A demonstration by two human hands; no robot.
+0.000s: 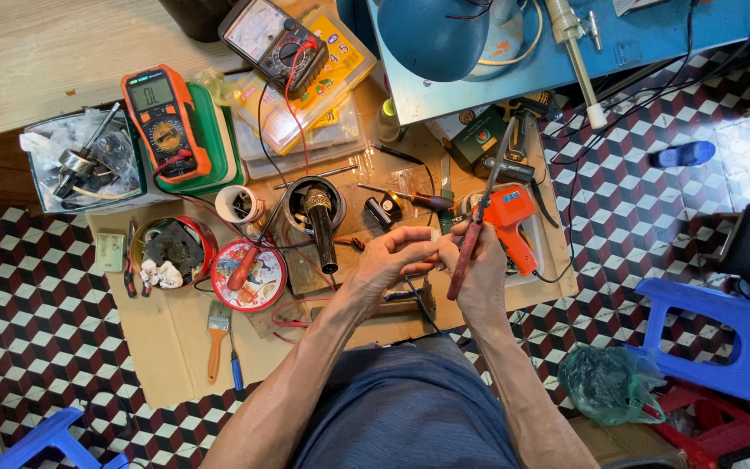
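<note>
**Pliers in your right hand, a small part pinched in your left**

Your right hand point(479, 265) is closed around the red handles of a pair of long-nose pliers point(477, 217), whose dark jaws point up and away from you, over the orange soldering gun point(511, 224). Your left hand point(392, 256) sits just beside it, fingertips curled together and touching the right hand's fingers; they seem to pinch something small, but it is too tiny and too covered to make out. A thin dark wire point(420, 304) drops from between your hands toward your lap. Both hands hover above the cardboard sheet point(167, 347) on the patterned floor point(36, 304), near the round tin point(249, 276).
</note>
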